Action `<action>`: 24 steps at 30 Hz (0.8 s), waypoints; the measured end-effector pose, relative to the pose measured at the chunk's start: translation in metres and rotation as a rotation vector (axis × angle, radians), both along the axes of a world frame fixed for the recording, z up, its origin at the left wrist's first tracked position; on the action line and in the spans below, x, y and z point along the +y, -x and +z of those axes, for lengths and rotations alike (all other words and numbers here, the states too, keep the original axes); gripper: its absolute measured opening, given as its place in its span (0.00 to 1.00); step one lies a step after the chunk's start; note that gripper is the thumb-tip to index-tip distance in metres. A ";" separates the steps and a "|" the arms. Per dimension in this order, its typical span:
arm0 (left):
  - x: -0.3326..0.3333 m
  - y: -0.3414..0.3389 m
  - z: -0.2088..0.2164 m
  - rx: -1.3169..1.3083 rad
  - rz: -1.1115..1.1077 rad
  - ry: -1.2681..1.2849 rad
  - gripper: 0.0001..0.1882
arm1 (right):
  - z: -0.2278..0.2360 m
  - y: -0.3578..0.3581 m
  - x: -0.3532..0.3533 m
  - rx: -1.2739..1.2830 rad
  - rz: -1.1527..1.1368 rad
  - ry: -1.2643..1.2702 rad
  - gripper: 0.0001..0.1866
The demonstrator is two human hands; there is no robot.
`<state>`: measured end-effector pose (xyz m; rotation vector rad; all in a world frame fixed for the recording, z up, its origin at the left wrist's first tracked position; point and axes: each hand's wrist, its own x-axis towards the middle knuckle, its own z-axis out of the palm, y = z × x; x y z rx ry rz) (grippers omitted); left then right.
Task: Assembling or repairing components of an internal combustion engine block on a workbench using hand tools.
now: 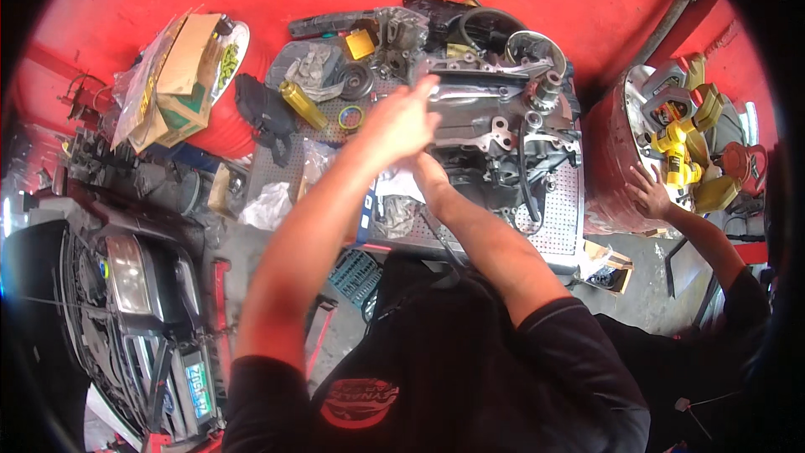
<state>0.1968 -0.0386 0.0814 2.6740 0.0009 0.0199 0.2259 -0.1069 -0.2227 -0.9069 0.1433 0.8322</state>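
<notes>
Working right hand (429, 174): partly hidden; grip cannot be told.
Left hand (411, 122): just beyond, fingers curled; anything held unclear.
Metal casing (470, 124): toward desk's (568, 222) right edge.
Casing step: apparently handwork at left end; next probably needs steady control.

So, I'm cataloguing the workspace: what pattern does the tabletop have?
The tabletop is grey with rows of small dark dots, clearest in the head view.

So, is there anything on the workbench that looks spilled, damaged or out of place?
Nothing looks plainly spilled or damaged around the large metal part. Slightly untidy is the crumpled white cloth or paper, bunched at the near left corner of the workbench. The gold bottle seems tilted, but the lens may cause that.
</notes>
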 end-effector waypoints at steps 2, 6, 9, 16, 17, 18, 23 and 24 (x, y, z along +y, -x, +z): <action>-0.019 -0.018 -0.007 -0.052 -0.030 -0.159 0.26 | 0.003 0.000 0.002 -0.004 -0.012 0.024 0.23; -0.037 -0.033 -0.023 -0.251 0.032 -0.381 0.17 | 0.008 -0.002 0.004 -0.010 -0.044 0.068 0.23; -0.044 -0.021 -0.031 -0.227 0.010 -0.229 0.13 | 0.013 -0.001 0.002 -0.015 -0.079 0.117 0.23; -0.022 -0.031 -0.012 -0.056 -0.118 -0.024 0.15 | 0.020 0.007 0.000 -0.029 -0.123 0.204 0.22; -0.011 -0.030 -0.009 -0.073 -0.137 -0.014 0.15 | 0.021 0.009 0.000 -0.035 -0.130 0.214 0.22; 0.001 -0.029 -0.008 -0.112 -0.155 -0.009 0.15 | 0.022 0.011 -0.001 -0.046 -0.132 0.228 0.22; 0.075 0.005 -0.020 -0.157 -0.079 -0.080 0.17 | 0.027 0.018 -0.005 -0.073 -0.133 0.285 0.22; 0.085 0.010 -0.025 -0.191 -0.053 -0.096 0.17 | 0.027 0.019 -0.005 -0.081 -0.123 0.299 0.22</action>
